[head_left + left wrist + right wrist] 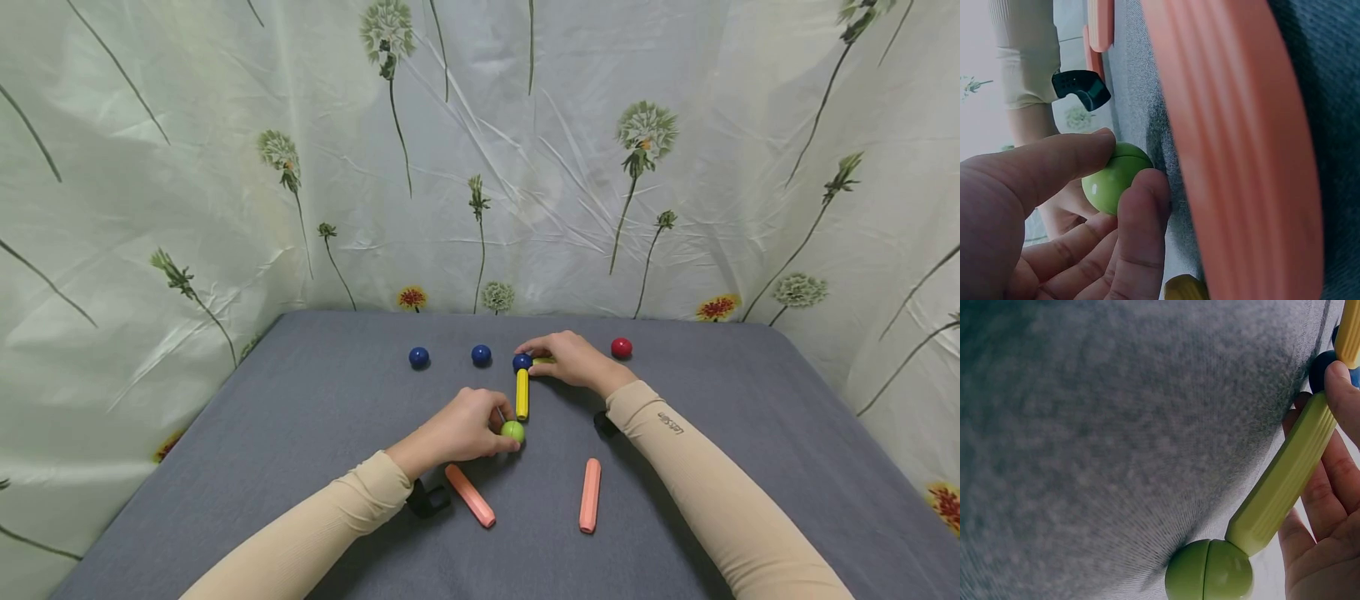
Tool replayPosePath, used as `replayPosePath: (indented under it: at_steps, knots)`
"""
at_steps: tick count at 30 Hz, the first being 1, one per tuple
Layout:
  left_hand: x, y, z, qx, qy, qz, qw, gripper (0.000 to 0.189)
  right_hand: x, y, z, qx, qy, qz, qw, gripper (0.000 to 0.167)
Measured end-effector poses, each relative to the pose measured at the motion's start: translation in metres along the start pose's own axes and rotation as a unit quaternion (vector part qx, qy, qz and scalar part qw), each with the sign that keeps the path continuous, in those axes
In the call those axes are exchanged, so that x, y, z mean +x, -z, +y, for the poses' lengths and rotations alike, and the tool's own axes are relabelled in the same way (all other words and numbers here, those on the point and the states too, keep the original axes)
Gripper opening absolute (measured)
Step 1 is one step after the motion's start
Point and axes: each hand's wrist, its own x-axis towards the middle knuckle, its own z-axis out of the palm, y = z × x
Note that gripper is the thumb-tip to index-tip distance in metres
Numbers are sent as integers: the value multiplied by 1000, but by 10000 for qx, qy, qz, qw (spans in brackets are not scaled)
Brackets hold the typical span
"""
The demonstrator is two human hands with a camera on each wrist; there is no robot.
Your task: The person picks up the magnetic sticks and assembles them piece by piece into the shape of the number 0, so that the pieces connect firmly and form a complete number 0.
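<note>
My left hand point(468, 423) pinches a green ball point(1110, 184) between thumb and fingertips, close to the near end of a yellow stick point(522, 393). That stick meets a blue ball point(522, 362) at its far end. My right hand point(573, 360) holds this blue ball with thumb and fingers. From the same ball a yellow-green stick point(1282, 478) runs beneath the hand, mostly hidden in the head view. Another green ball point(1210, 572) sits at its other end in the right wrist view.
Two loose blue balls, one farther left point(419, 357) and one nearer point(482, 356), lie on the grey table point(315, 392). A red ball point(621, 348) is beyond my right hand. Salmon sticks lie in front, a left one point(470, 496) and a right one point(590, 496). Floral cloth point(525, 167) hangs behind.
</note>
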Motion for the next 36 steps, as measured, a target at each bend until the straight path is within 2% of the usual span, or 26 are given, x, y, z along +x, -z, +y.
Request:
replayPosePath:
  at_steps: [26, 36]
  knots:
    - [9, -2, 0, -55, -74, -8, 10000, 25, -2, 0, 0, 18, 72, 107, 9999, 40]
    - [10, -2, 2, -90, -5, -20, 10000, 25, -2, -1, 1, 6, 73, 133, 9999, 40]
